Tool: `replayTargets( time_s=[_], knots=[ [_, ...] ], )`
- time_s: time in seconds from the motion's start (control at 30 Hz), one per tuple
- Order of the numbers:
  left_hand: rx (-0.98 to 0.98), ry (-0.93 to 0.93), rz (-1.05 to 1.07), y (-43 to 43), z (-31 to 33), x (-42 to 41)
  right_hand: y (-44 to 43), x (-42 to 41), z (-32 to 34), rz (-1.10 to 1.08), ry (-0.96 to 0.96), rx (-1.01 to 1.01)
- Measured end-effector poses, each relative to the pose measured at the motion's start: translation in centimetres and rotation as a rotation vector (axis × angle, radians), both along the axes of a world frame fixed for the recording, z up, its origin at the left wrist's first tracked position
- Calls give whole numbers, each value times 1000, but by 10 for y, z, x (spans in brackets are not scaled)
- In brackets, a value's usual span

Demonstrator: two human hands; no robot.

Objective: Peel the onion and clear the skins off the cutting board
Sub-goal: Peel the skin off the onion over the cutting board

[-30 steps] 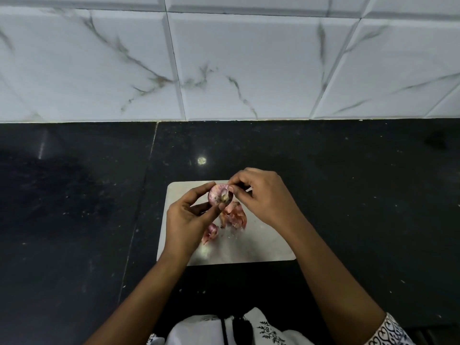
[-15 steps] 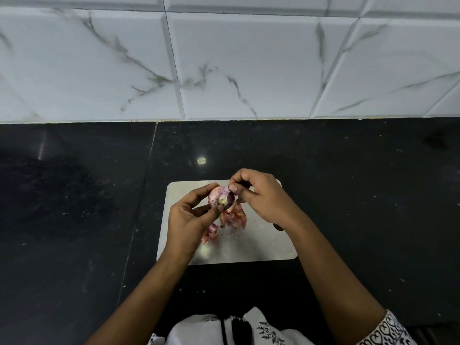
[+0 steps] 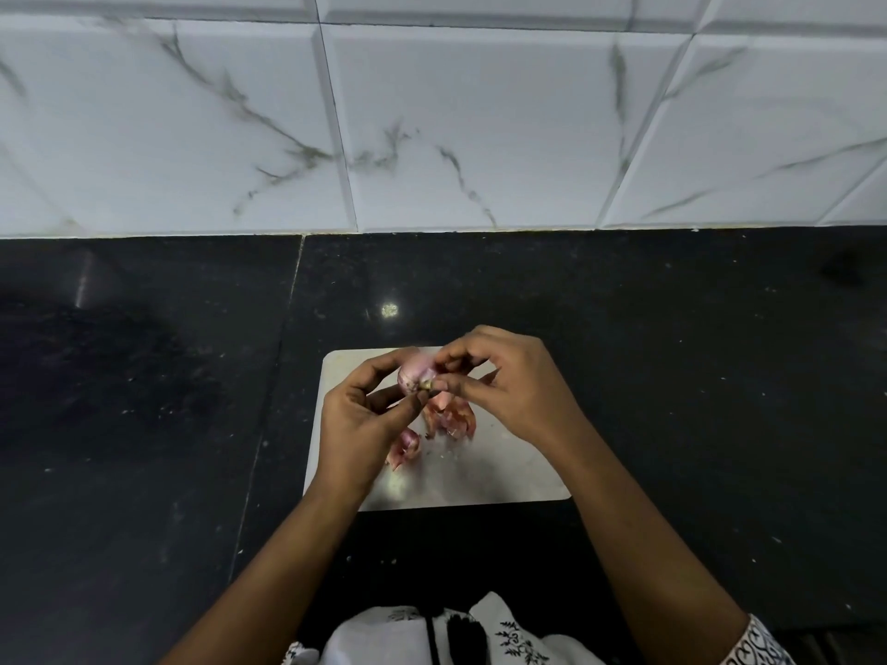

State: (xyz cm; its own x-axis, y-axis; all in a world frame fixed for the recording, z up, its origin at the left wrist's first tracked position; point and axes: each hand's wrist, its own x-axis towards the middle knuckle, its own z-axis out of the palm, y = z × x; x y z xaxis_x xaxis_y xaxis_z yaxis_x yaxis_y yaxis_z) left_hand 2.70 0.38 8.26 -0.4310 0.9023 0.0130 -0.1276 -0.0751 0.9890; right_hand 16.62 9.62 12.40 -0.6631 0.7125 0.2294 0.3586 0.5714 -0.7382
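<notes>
A small pink onion (image 3: 415, 377) is held just above the white cutting board (image 3: 499, 477). My left hand (image 3: 357, 422) grips it between thumb and fingers. My right hand (image 3: 511, 383) pinches at the onion's root end with thumb and fingertips. Loose pink skins (image 3: 453, 417) lie in a pile on the board under my hands, and another skin piece (image 3: 405, 448) lies beside my left wrist. Small flakes are scattered on the board near them.
The board lies on a black stone counter (image 3: 672, 400) with a seam (image 3: 269, 410) running down its left part. A white marble-tiled wall (image 3: 456, 117) stands behind. My patterned white clothing (image 3: 432, 635) shows at the bottom edge.
My right fingers have shifted down from the onion's top to its root end. The left hand has turned the onion slightly. The skins on the board lie as before.
</notes>
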Motion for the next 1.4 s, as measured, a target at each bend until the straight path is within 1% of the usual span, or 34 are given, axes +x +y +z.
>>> replayTargets(
  time_s=[0.07,0.13,0.2,0.3,0.5,0.6,0.7,0.83,0.93,1.0,1.17,1.4],
  knots=[
    [-6,20,-2,0,0,1,1,0,0,9,-13,93],
    [-12,20,-1,0,-1,2,3,0,2,19,-37,136],
    [-21,27,0,0,-2,1,5,0,4,28,-49,88],
    [-35,55,-9,-2,-3,0,10,2,5,44,-57,-45],
    [-41,87,-39,-2,1,0,15,3,3,58,-8,-172],
    [-49,74,-58,-3,4,-1,16,5,3,69,-3,-198],
    [-52,53,-69,-2,5,0,15,5,2,76,-16,-176],
    [-49,24,-78,0,5,0,11,4,4,81,-50,-57],
    [-38,-77,-61,4,5,4,4,0,2,71,-47,43],
    [-38,-113,-24,6,6,7,1,-2,0,48,-57,79],
    [-56,-116,11,11,4,8,2,-2,-4,-10,12,17],
    [-18,-105,42,11,2,5,0,-7,-10,-137,84,-92]
  ],
)
